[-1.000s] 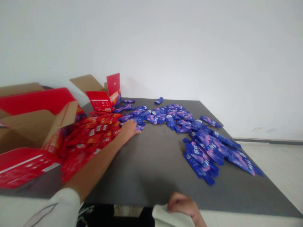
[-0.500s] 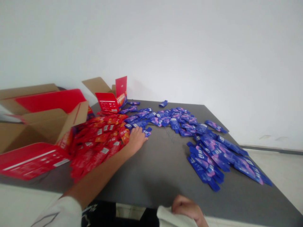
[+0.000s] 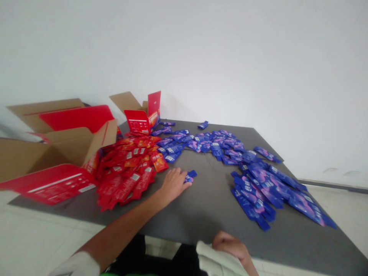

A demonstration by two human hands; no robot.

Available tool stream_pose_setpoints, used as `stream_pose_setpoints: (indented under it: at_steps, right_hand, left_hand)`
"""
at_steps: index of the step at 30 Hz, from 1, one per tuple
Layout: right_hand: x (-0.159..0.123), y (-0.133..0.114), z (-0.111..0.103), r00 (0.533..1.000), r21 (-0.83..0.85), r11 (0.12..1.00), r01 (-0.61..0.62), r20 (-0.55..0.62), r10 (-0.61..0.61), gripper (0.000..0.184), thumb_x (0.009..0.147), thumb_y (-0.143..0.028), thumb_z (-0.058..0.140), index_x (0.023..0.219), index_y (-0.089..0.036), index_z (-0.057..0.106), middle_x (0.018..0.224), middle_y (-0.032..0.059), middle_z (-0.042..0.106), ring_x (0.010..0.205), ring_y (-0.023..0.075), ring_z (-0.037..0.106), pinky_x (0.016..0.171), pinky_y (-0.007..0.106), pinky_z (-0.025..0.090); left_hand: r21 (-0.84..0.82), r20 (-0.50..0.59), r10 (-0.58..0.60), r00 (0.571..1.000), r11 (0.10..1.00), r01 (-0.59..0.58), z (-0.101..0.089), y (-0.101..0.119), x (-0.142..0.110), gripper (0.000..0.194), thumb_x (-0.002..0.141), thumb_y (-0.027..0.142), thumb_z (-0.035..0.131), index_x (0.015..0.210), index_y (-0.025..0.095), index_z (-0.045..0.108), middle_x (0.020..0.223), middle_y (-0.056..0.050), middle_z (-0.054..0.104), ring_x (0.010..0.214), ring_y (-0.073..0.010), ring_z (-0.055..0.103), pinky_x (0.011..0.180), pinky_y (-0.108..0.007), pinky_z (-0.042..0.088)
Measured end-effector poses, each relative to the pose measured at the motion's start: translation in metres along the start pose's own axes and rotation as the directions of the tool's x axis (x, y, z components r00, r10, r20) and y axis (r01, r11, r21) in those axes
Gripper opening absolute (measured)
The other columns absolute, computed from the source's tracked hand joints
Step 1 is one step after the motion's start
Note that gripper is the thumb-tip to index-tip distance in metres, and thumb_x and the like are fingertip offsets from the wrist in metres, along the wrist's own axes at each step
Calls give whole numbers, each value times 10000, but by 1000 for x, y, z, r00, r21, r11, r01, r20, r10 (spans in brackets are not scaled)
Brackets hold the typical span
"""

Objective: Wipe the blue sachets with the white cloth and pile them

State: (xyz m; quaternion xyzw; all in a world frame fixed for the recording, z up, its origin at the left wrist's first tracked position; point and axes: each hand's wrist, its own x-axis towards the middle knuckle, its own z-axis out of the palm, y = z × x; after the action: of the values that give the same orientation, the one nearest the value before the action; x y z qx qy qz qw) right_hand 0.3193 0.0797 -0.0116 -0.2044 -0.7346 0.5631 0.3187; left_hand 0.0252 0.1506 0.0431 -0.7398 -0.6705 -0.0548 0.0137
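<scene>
My left hand (image 3: 174, 184) reaches over the grey table with its fingers closed on a small blue-purple sachet (image 3: 191, 175), whose notched end sticks out past the fingertips. The hand covers the rest of the sachet. Just left of it spreads a heap of red-orange sachets (image 3: 132, 168). Beyond it, a curved band of blue sachets (image 3: 204, 142) runs to the right, ending in a larger blue pile (image 3: 258, 188). At the table's front edge my right hand (image 3: 230, 245) is curled beside a pale folded cloth (image 3: 214, 260); what its fingers hold, if anything, is hidden.
Open red cardboard boxes stand on the left: a large one (image 3: 57, 184) in front, another (image 3: 77, 117) behind it. A smaller open red box (image 3: 139, 120) sits at the back. One blue sachet (image 3: 203, 125) lies apart near the white wall (image 3: 230, 57).
My left hand has drawn a blue sachet away from the pile, toward me and slightly right. My right hand stays curled at the table edge. The view has shifted a little.
</scene>
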Motion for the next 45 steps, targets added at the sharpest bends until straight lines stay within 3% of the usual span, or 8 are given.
stream_pose_setpoints:
  at_steps: [7, 15, 22, 27, 34, 37, 41, 45]
  right_hand:
    - [1, -6, 3, 996, -20, 998, 61, -70, -62, 466, 938, -635, 604, 856, -236, 832, 725, 72, 673, 633, 189, 649, 573, 254, 517]
    - [-2, -25, 13, 989, -44, 999, -10, -149, 4, 443, 883, -639, 681, 791, -218, 785, 714, 42, 640, 626, 173, 609, 570, 256, 465]
    - [4, -34, 14, 986, -40, 998, -50, -162, 43, 493, 882, -659, 674, 713, -202, 748, 698, 41, 622, 613, 169, 595, 562, 259, 445]
    - [5, -35, 15, 985, -30, 998, -55, -168, 49, 553, 885, -719, 627, 729, -206, 761, 705, 44, 635, 620, 166, 595, 576, 259, 456]
    - [10, -45, 17, 973, -65, 992, -110, -209, 94, 444, 878, -620, 708, 759, -197, 772, 735, 44, 668, 651, 174, 631, 600, 252, 494]
    - [18, -47, 20, 906, -110, 963, -245, -380, 187, 323, 895, -501, 736, 810, -192, 778, 804, 52, 727, 698, 193, 670, 642, 263, 534]
    - [45, -55, 24, 762, -188, 903, -387, -617, 198, 292, 952, -456, 666, 1012, -190, 771, 879, 67, 777, 746, 234, 704, 661, 306, 576]
    - [83, -67, 32, 920, -454, 873, -180, -392, -15, 247, 987, -311, 608, 1187, -209, 709, 1033, 91, 765, 904, 244, 724, 810, 335, 598]
  left_hand:
    - [-33, 7, 4, 1000, 999, -3, 2, 11, -22, 478, 966, 485, 654, 1307, 150, 670, 1183, -164, 665, 1097, -323, 641, 932, -426, 524]
    - [-66, 59, 99, 993, 993, -95, -11, 23, -42, 269, 920, 119, 561, 1163, 93, 672, 1043, -156, 743, 950, -281, 728, 815, -365, 579]
    - [-135, 41, 90, 995, 987, -84, -18, 7, -53, 274, 1050, 158, 395, 1217, 140, 612, 987, -108, 758, 931, -250, 748, 831, -348, 576]
    - [-418, 56, -22, 998, 907, 44, -6, -7, -65, 307, 1109, 288, 349, 1352, 219, 525, 1183, -94, 755, 1021, -231, 763, 850, -317, 573]
    - [-450, -31, -28, 999, 893, 11, 6, -9, -93, 521, 1083, 362, 447, 1555, 155, 374, 1414, -182, 624, 1284, -286, 627, 1078, -468, 516]
    - [-359, -139, 79, 987, 925, -125, -4, -8, -116, 591, 1052, 406, 526, 1586, 206, 370, 1504, -166, 540, 1362, -299, 540, 1126, -512, 482]
    - [-289, -221, 298, 929, 890, -354, -11, -12, -148, 389, 1037, 329, 570, 1413, 232, 602, 1430, -107, 617, 1310, -264, 571, 1091, -438, 529]
    - [-299, -273, 371, 887, 844, -445, 2, -19, -167, 265, 1042, 280, 561, 1255, 205, 699, 1320, -90, 700, 1231, -232, 636, 1029, -380, 570]
